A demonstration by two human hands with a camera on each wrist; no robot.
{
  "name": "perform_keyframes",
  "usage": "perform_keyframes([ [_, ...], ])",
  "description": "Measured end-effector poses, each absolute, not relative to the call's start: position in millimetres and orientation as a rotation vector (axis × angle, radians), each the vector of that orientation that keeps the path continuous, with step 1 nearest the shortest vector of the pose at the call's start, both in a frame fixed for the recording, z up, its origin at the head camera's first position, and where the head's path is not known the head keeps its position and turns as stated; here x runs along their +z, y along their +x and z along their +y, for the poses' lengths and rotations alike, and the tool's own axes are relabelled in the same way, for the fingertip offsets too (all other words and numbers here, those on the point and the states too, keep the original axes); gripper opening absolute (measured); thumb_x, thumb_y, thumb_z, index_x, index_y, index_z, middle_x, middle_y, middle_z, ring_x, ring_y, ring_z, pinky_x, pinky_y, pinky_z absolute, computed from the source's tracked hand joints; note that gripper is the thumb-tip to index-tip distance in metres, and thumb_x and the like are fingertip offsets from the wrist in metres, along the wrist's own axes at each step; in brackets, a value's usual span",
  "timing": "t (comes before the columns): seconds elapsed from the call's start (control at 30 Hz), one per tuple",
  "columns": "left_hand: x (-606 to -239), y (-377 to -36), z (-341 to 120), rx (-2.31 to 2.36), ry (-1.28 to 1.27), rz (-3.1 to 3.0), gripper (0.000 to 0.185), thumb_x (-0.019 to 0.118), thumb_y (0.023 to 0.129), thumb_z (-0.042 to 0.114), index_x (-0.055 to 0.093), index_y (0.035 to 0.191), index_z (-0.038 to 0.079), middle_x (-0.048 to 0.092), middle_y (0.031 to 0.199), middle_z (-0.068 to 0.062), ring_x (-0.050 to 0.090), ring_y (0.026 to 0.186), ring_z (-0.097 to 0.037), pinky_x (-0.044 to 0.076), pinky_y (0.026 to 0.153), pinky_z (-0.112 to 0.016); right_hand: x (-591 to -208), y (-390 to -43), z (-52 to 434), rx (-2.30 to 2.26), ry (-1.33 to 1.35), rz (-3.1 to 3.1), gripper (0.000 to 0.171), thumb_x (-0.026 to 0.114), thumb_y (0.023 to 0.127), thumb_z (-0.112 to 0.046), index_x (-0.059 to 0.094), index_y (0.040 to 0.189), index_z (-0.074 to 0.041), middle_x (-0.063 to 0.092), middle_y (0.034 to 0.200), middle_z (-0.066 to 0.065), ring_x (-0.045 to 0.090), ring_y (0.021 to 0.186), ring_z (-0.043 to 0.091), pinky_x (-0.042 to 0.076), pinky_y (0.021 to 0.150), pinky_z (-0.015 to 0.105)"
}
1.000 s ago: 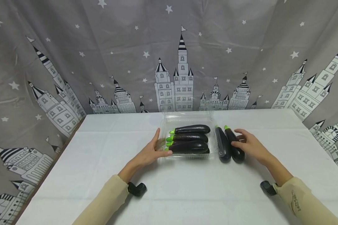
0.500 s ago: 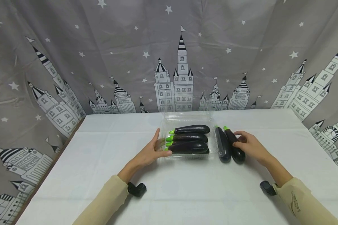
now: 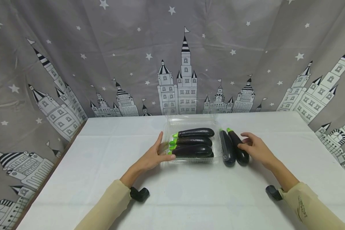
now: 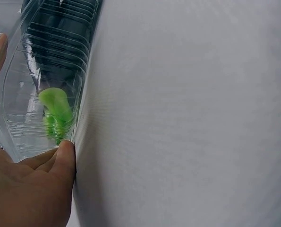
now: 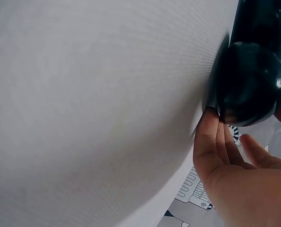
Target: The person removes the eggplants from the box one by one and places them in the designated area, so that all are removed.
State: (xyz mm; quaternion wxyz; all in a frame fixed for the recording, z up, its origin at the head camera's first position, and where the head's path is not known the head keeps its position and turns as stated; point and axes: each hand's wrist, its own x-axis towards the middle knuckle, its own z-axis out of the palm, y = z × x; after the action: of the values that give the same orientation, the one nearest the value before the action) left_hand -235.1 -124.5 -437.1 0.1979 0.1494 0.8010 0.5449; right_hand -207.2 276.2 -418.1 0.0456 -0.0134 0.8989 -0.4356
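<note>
A clear plastic tray stands mid-table with dark purple eggplants lying across it, green stems to the left. My left hand holds the tray's left end, thumb up its side and fingers at the front corner. The left wrist view shows a finger against the ribbed tray wall and a green stem inside. Two more eggplants lie just right of the tray. My right hand grips the outer eggplant, whose round end meets my fingers. The inner eggplant touches it.
A white cloth covers the table. A grey curtain with castles and stars hangs close behind. The table's left edge shows brown wood. The tray's clear lid stands open at the back.
My right hand and the outer eggplant have shifted slightly left, closer against the inner eggplant. The left hand and the tray have stayed put.
</note>
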Motion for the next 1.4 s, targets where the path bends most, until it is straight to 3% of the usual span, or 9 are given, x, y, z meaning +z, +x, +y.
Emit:
perform_keyframes([
  [0.27,-437.0,-235.2,-124.3,1.531,0.413,2.234,0.116,0.077,0.087,0.035,-0.014,0.158,0.024,0.021,0.160,-0.018,0.023,0.146,-0.032,0.024,0.116,-0.049,-418.4,-207.0,276.5,-1.352,-0.066,2.746,0.058,0.058,0.099,-0.018,0.036,0.143,0.012,0.052,0.128,0.033,0.053,0.117,0.046,0.046,0.095,0.054],
  [0.63,-437.7,-235.7,-123.8,1.541,0.411,2.226,0.115,0.077,0.087,0.032,-0.014,0.158,0.025,0.021,0.160,-0.017,0.024,0.146,-0.031,0.025,0.115,-0.048,-418.9,-205.4,277.5,-1.319,-0.063,2.763,0.048,0.057,0.099,-0.022,0.047,0.134,0.010,0.053,0.128,0.032,0.053,0.118,0.046,0.046,0.096,0.056],
  [1.4,-438.5,-236.5,-124.6,1.536,0.413,2.233,0.116,0.078,0.086,0.036,-0.014,0.158,0.024,0.023,0.160,-0.017,0.027,0.145,-0.033,0.027,0.114,-0.049,-416.7,-204.7,276.9,-1.319,-0.065,2.764,0.054,0.057,0.100,-0.022,0.041,0.139,0.011,0.052,0.128,0.034,0.052,0.118,0.048,0.045,0.097,0.057],
])
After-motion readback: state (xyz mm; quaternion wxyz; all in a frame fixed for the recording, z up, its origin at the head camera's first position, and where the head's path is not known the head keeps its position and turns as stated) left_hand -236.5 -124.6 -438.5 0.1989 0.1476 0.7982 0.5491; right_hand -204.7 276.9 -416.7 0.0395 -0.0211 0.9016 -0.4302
